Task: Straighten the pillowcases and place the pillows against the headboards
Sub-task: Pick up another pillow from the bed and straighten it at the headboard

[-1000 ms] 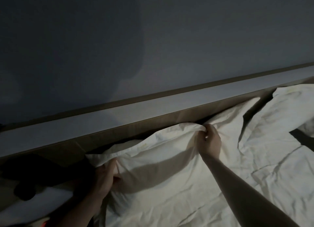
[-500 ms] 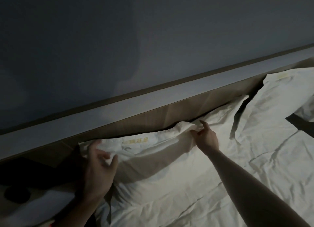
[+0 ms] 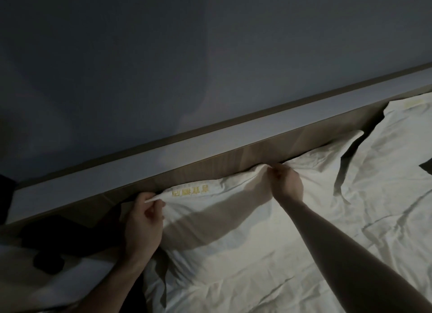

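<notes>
We find the pillow [image 3: 224,209] lying flat on the bed with its far edge against the headboard [image 3: 210,165]. Yellow lettering [image 3: 190,190] shows along that edge, just below the headboard.

The left hand [image 3: 142,221] is closed, pinching the pillow's left corner just below the headboard. The right hand [image 3: 286,184] is closed too, gripping a bunch of fabric along the top edge, also just below the headboard. Both hold the pillowcase alone, as far as we can judge; the light is poor.

The step in hand appears to be pulling the top hem straight. To do it well, we would draw the two hands apart along the headboard so the slack between them goes taut, keep the pull level, and let go only once the bunch under the right hand has flattened. The stretch of case to the right of that hand is creased and will want a further pass toward the right corner.

A second pillow [image 3: 402,130] lies further right along the headboard, near the first one's right corner; a fold of cloth stands up between them. We judge its own case not yet smoothed. The sheet [image 3: 304,266], on the near side away from the headboard, is wrinkled. A dark object [image 3: 49,263] lies below the headboard's left end; we cannot tell what it is. Nothing blocks the hands.
</notes>
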`<action>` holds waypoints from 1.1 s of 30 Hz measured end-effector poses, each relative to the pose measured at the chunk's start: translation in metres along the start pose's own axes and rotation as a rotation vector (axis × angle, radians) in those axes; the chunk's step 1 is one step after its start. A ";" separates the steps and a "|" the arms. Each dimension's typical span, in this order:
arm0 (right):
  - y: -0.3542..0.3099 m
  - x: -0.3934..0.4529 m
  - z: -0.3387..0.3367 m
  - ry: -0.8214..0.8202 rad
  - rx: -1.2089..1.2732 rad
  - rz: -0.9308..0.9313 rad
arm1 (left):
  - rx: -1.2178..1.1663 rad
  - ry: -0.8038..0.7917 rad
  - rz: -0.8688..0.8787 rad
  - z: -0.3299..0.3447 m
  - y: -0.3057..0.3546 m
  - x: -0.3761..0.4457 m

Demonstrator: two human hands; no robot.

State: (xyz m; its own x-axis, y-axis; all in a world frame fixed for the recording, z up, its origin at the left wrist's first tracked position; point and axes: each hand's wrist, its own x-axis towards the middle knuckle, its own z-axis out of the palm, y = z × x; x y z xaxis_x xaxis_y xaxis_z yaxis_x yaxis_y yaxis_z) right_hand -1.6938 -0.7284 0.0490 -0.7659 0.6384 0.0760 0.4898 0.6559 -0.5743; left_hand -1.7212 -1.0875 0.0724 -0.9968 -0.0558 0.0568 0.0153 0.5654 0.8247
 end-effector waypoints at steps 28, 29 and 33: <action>-0.022 -0.011 0.003 0.056 0.108 0.024 | -0.365 0.055 -0.462 -0.003 -0.010 0.007; -0.021 -0.013 0.003 0.007 0.118 0.015 | -0.371 0.027 -0.465 -0.005 -0.010 0.004; -0.022 -0.042 -0.006 -0.132 0.256 -0.073 | -0.221 -0.145 -0.303 -0.013 -0.011 -0.018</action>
State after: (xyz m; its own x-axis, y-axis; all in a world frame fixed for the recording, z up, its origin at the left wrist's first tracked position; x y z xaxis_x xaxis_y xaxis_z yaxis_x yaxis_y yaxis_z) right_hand -1.6697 -0.7676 0.0632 -0.8508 0.5248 0.0277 0.3236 0.5647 -0.7592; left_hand -1.7023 -1.1036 0.0694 -0.9593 -0.0668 -0.2744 -0.2801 0.3496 0.8940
